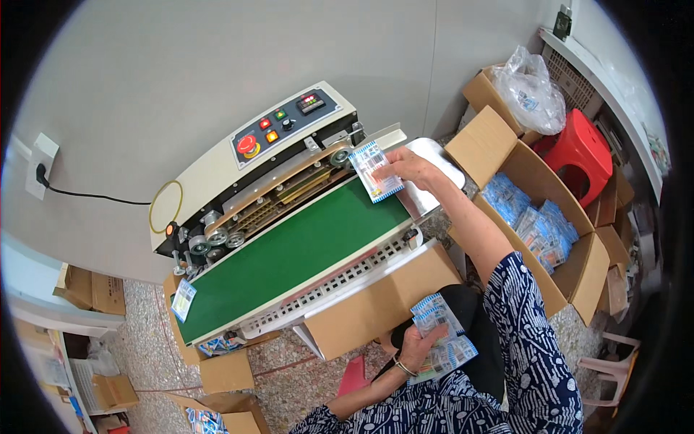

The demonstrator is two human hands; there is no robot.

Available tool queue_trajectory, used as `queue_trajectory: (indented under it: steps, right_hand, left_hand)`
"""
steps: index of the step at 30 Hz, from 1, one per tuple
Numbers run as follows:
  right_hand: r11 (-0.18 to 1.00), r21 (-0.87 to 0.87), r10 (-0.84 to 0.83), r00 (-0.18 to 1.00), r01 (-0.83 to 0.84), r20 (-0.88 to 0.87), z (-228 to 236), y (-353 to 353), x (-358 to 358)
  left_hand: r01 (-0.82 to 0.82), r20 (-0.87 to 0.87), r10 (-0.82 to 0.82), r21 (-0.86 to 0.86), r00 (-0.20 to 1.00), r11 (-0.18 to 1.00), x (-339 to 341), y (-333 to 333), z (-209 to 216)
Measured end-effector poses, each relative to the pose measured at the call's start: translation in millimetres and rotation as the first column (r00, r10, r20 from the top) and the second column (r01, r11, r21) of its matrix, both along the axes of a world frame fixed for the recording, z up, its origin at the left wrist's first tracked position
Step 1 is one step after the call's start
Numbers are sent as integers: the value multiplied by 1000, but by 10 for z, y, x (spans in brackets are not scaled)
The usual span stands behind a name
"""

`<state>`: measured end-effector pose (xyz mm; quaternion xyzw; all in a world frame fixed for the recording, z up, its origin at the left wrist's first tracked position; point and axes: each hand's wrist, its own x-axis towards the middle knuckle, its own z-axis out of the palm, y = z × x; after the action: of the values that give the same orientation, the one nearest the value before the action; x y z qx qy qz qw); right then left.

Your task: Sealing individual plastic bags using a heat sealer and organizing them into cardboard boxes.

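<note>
My right hand (pixel 408 168) pinches one flat blue-and-white plastic packet (pixel 370 172) by its right side. This packet is at the right end of a band sealer (pixel 188 202), its top edge near the sealer's wheel, above the green conveyor belt (pixel 303 253). Whether its edge has entered the sealer I cannot tell. Low over my lap, my left hand (pixel 417 349) grips several similar packets (pixel 437 313), fanned out. Another packet (pixel 183 299) lies at the belt's far left end, partly over the edge.
An open carton (pixel 531 163) full of packets stands at the right, beside a red stool (pixel 587 155). A cardboard flap (pixel 383 300) rises before the belt. Cartons with packets (pixel 238 419) sit at lower left. A black cord (pixel 101 195) runs from the wall socket toward the sealer.
</note>
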<state>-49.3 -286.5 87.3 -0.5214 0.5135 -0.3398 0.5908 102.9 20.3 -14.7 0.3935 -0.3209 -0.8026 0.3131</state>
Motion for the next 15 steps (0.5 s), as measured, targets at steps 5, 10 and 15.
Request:
queue_trajectory:
  steps: [5, 10, 15]
  right_hand:
    - [999, 18, -32, 995, 34, -92, -127, -123, 63]
    - [996, 18, -82, 994, 83, -76, -149, -69, -77]
    - [993, 52, -105, 994, 104, 16, -77, -85, -116]
  left_hand:
    - [-35, -103, 43, 76, 994, 996, -23, -8, 60]
    - [-12, -71, 16, 64, 997, 998, 10, -33, 28]
    - [6, -64, -2, 73, 998, 997, 2, -91, 47]
